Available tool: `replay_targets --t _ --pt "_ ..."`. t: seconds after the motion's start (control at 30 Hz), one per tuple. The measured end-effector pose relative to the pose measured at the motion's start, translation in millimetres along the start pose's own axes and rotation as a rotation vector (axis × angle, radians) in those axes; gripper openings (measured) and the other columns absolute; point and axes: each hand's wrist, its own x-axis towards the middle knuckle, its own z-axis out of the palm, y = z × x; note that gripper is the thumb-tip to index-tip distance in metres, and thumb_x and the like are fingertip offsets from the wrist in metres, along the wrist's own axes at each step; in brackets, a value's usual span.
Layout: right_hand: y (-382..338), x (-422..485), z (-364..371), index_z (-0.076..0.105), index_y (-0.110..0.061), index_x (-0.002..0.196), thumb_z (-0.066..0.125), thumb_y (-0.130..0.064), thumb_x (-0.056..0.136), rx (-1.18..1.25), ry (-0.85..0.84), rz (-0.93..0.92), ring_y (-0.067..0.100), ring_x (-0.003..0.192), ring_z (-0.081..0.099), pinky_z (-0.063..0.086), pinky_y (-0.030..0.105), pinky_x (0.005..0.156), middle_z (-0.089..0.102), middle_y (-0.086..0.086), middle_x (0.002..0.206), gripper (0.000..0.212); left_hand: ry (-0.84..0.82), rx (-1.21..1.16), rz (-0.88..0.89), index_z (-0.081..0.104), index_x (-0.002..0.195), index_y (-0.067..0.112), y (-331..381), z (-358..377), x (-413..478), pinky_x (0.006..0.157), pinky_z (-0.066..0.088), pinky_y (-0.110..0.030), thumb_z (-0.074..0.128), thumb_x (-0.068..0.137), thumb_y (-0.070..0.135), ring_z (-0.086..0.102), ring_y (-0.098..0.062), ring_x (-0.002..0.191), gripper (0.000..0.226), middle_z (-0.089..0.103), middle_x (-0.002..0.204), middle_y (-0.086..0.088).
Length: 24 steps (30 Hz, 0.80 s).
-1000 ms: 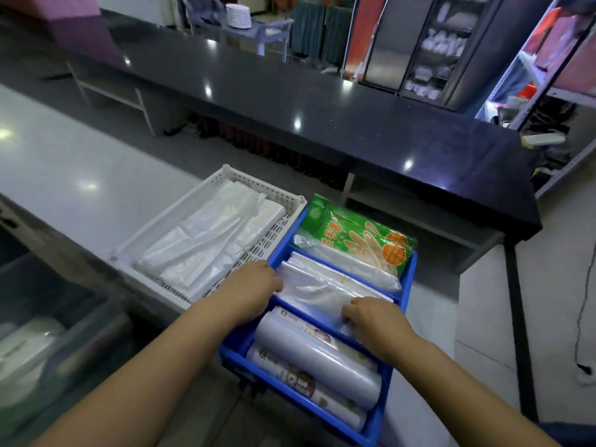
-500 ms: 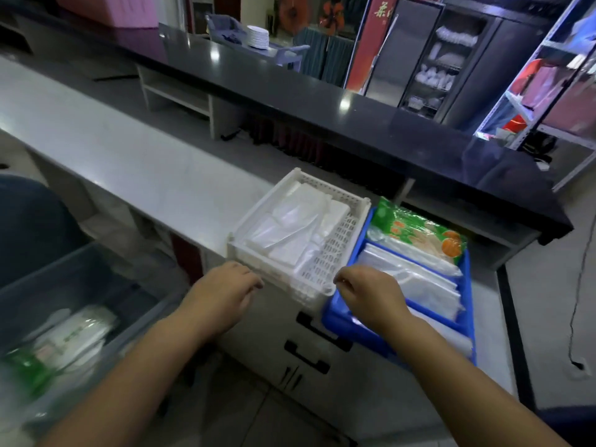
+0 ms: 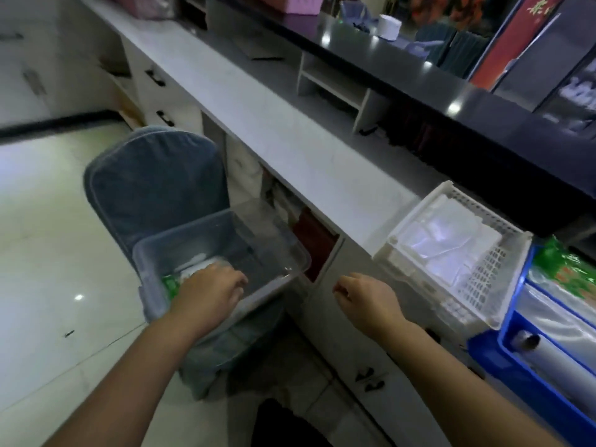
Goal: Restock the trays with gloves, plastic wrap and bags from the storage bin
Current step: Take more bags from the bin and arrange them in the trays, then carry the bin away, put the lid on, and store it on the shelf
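Left hand (image 3: pixel 209 288) is down inside the storage bin (image 3: pixel 180 232), back of the hand to the camera, fingers bent down over the contents. The fingertips are hidden, so I can't tell if it grips anything.

Right hand (image 3: pixel 364 298) hangs in the air in front of the cabinet fronts (image 3: pixel 367 375), between the bin and the trays. Its fingers are loosely curled and hold nothing.

The bin is clear plastic with no lid. It sits on a chair (image 3: pixel 154 188) with a blue-grey cover, below the near edge of the worktop (image 3: pixel 290 130) and left of the trays. In its near left corner are a green packet (image 3: pixel 171 283) and white packets (image 3: pixel 193 264), partly under the left hand. The rest of the bin floor shows dark.

White tray (image 3: pixel 483 275) has perforated walls and sits at the near edge of the worktop, toward its right end. It holds flat clear bags (image 3: pixel 445 233).

Blue tray (image 3: pixel 509 337) is just right of the white one, sides touching, also at the near edge; the frame cuts it off.
- far end: green glove pack (image 3: pixel 571 272)
- middle: clear film packs (image 3: pixel 558 304)
- near end: plastic wrap roll (image 3: pixel 548 354), lying flat with its core end toward the white tray

Black counter (image 3: pixel 403 62) runs along the far edge of the worktop, raised above it. Pale glossy floor tiles (image 3: pixel 48 221) are left of the chair.
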Motion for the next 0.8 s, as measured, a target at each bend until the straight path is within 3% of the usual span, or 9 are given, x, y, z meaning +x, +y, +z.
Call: replay_targets --t 0.17,0.23,0.33,0.53,0.8 --pt "-32.1 60.0 42.5 0.062 -0.024 0.081 0.051 -0.027 0.089 0.059 -0.088 -0.056 0.005 0.065 0.047 0.028 0.01 0.051 0.05 -0.013 0.075 0.013 -0.024 0.023 -0.209 0.065 0.107 0.03 -67.5 4.2 7.8 0.079 0.047 -0.034 0.051 0.087 0.026 0.057 -0.022 0.104 0.025 0.066 0.11 0.0" --pt "-41.6 87.4 63.7 0.062 -0.024 0.084 0.051 -0.028 0.09 0.075 -0.111 -0.059 0.005 0.066 0.049 0.036 0.014 0.052 0.053 -0.012 0.078 0.013 -0.036 0.052 -0.228 0.064 0.11 0.03 -92.4 2.0 20.2 0.077 0.047 -0.032 0.05 0.087 0.026 0.058 -0.021 0.103 0.027 0.066 0.11 0.001" --pt "-54.1 128.0 96.2 0.064 -0.019 0.089 0.045 -0.025 0.092 0.013 -0.192 -0.025 0.016 0.077 0.058 0.051 0.031 0.064 0.061 -0.002 0.086 0.02 -0.066 0.098 -0.25 0.065 0.11 0.03 -126.5 -8.3 42.1 0.073 0.047 -0.031 0.048 0.087 0.023 0.059 -0.022 0.098 0.03 0.067 0.109 0.001" --pt "-64.0 184.1 155.3 0.061 -0.014 0.088 0.044 -0.021 0.09 -0.083 -0.375 0.069 0.023 0.08 0.062 0.043 0.03 0.061 0.066 0.004 0.09 0.018 -0.154 0.234 -0.234 0.064 0.109 0.022 -183.7 -28.9 81.1 0.074 0.047 -0.032 0.045 0.087 0.019 0.058 -0.027 0.099 0.03 0.066 0.107 -0.003" --pt "-78.2 198.9 185.1 0.059 -0.016 0.099 0.043 -0.012 0.091 -0.156 -0.558 0.323 0.02 0.088 0.064 0.044 0.026 0.062 0.067 0.003 0.101 0.019 -0.217 0.162 -0.108 0.069 0.095 0.011 -237.7 -26.3 149.1 0.07 0.045 -0.033 0.052 0.085 0.014 0.06 -0.03 0.091 0.02 0.07 0.093 -0.01"
